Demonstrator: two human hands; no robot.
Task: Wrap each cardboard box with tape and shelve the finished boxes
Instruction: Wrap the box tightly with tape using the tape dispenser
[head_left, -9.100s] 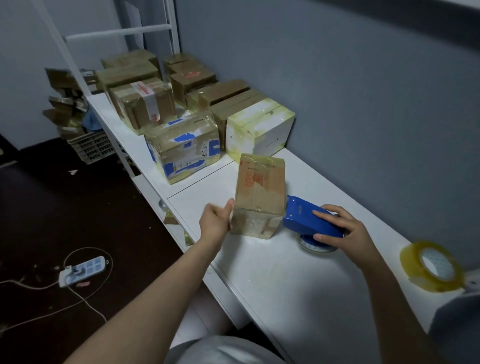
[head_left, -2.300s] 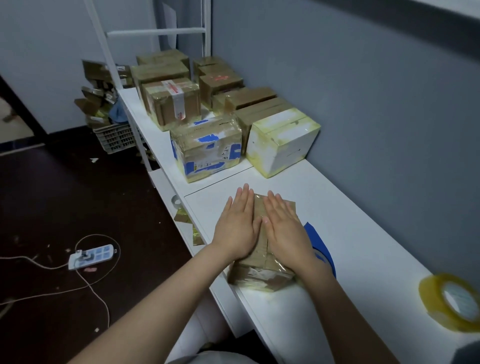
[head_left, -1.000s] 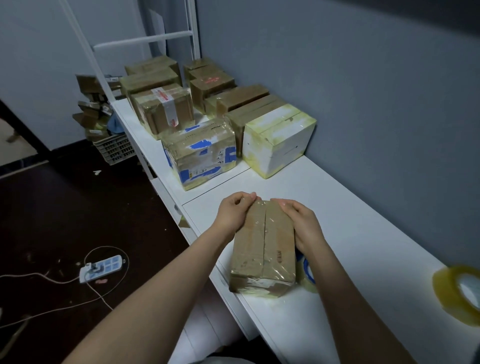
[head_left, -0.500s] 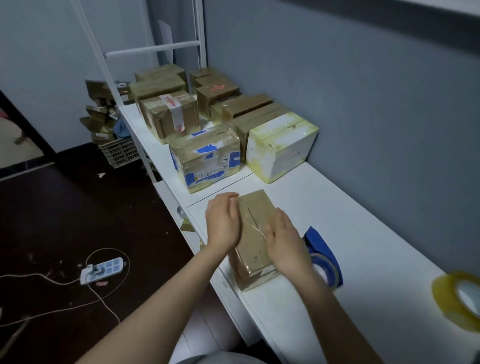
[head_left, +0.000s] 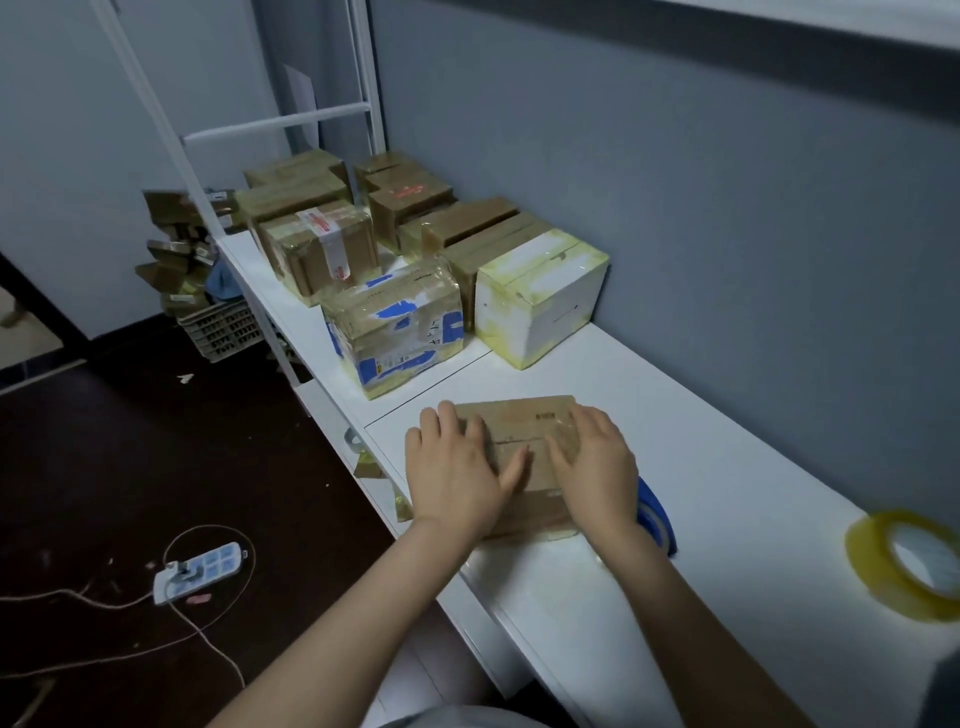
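We now have the box (head_left: 522, 447) lying flat, no longer on its edge; our left hand (head_left: 457, 475) and right hand (head_left: 597, 467) press open-palmed on it, grasping nothing; the taping seems almost finished.

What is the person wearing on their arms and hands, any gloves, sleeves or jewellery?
Nothing that shows. The left hand and right hand are bare: no gloves, rings, watch or bracelets visible. Both forearms are uncovered right down to the bottom of the picture, so no sleeves come into view. A bit of light grey clothing shows at the bottom edge, near the body.
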